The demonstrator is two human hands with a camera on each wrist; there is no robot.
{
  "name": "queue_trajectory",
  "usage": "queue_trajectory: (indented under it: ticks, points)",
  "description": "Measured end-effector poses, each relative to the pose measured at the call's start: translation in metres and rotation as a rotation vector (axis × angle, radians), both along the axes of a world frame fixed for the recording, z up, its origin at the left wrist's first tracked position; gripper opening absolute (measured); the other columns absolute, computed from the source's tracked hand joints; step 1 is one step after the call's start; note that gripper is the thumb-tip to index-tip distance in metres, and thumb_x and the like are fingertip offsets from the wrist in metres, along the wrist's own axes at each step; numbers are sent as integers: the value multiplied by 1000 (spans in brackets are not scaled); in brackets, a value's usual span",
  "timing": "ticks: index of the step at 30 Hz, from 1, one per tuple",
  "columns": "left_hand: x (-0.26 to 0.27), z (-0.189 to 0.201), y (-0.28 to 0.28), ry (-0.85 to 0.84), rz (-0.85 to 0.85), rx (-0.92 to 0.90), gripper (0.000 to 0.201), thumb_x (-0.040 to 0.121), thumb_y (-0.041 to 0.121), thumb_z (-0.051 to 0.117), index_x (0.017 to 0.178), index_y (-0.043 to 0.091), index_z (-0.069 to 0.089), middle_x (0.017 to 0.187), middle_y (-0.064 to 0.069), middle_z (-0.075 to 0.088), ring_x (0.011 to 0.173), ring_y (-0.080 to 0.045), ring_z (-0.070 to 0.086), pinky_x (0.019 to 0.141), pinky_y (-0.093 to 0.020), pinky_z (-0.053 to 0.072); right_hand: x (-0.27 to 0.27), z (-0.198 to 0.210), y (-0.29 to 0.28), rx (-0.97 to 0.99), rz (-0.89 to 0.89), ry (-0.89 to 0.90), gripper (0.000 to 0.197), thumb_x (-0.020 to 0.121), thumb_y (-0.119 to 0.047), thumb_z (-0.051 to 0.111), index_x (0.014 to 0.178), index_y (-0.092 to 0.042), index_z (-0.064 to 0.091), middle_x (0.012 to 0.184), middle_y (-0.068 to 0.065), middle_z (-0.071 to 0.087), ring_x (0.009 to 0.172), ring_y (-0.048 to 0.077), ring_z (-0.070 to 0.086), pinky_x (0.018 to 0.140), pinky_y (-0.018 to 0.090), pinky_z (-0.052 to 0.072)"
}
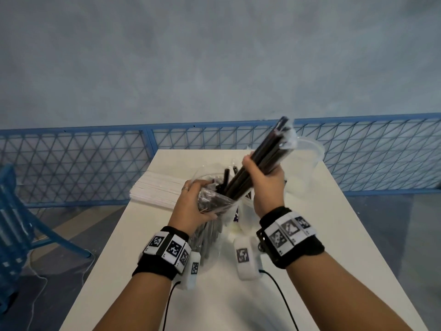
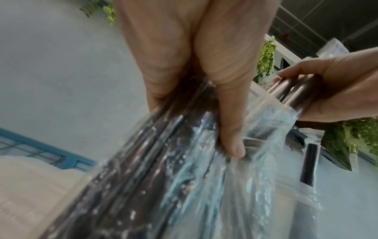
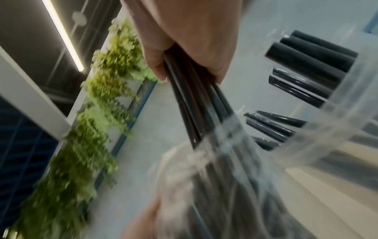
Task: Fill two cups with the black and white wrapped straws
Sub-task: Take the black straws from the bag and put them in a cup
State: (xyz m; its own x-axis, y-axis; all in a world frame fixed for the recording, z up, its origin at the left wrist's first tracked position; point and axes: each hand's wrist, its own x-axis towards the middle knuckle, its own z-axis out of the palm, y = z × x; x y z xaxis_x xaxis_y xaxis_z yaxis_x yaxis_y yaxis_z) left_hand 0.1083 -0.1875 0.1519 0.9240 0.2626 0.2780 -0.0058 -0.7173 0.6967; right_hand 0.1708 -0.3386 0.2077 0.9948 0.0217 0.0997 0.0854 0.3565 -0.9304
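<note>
R hand point(image 1: 263, 180) clamps a bundle of black straws point(image 1: 267, 151), long axis tilted up-right toward the empty cup point(image 1: 307, 161) (nearest that hand). L hand point(image 1: 193, 206) grips the straw bag point(image 1: 214, 201).

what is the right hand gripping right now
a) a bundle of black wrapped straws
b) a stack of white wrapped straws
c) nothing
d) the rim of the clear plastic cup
a: the right hand is closed round a bundle of black wrapped straws, its lower end in the clear plastic bag that the left hand grips.

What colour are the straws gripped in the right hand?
Black: the straws in the right hand show best in the head view.
</note>
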Motion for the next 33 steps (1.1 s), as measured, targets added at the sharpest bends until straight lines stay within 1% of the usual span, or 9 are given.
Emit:
queue_trajectory:
  ticks: [3,8,13,17,19,22,26,29,33]
  points:
    - [-1,1,3,-6,17,10,73,56,10,85,119,17,49,124,-7,45,110,-13,46,94,-13,30,12,15,-11,235,-26,76,12,80,-2,66,83,-13,62,83,7,64,81,22,64,83,40,55]
    - [1,1,1,-7,30,24,70,59,10,83,119,18,50,125,-8,45,105,-8,42,92,-13,30,26,13,-29,431,-96,168,11,84,-2,62,84,-12,58,73,5,65,64,12,64,62,27,54]
    - [7,-1,3,-11,72,41,67,58,7,83,116,13,52,123,-12,48,112,-24,49,91,-20,34,29,17,-44,483,-223,176,13,83,-2,63,85,-13,57,74,4,66,64,11,65,61,26,54]
    - [10,-2,7,-37,97,32,64,58,5,82,115,11,53,121,-12,50,112,-24,49,87,-17,32,35,27,-53,508,-348,57,18,81,0,65,85,-17,57,79,3,66,66,8,65,62,20,52]
    - [12,-2,8,-39,106,21,64,59,5,81,116,10,52,122,-12,50,113,-24,47,88,-16,31,38,28,-54,451,-395,-15,20,81,0,65,84,-18,56,85,4,64,71,9,64,67,18,52]
    - [13,-2,7,-27,115,11,65,60,5,81,117,10,52,123,-12,49,115,-24,46,89,-16,30,40,17,-47,242,-385,-68,21,81,-2,66,85,-20,57,85,-6,64,74,-1,63,74,16,52]
    - [12,-2,5,-22,106,11,64,60,4,81,117,10,52,122,-12,49,114,-23,46,85,-11,28,39,-13,-33,-68,-284,-78,24,77,-7,71,96,-15,59,85,-8,64,79,6,62,80,23,50]
    - [11,-4,6,-32,100,1,63,60,5,81,116,11,52,121,-12,50,112,-22,47,83,-10,28,41,-25,-31,-206,-252,-122,33,74,-10,74,99,-19,54,86,-12,62,82,8,61,77,17,48]
    - [8,-5,8,-45,100,-14,63,60,4,81,115,11,52,120,-11,50,109,-18,47,83,-9,28,45,-29,-32,-296,-242,-227,43,76,-10,73,108,-25,49,101,-8,61,94,3,57,77,6,43]
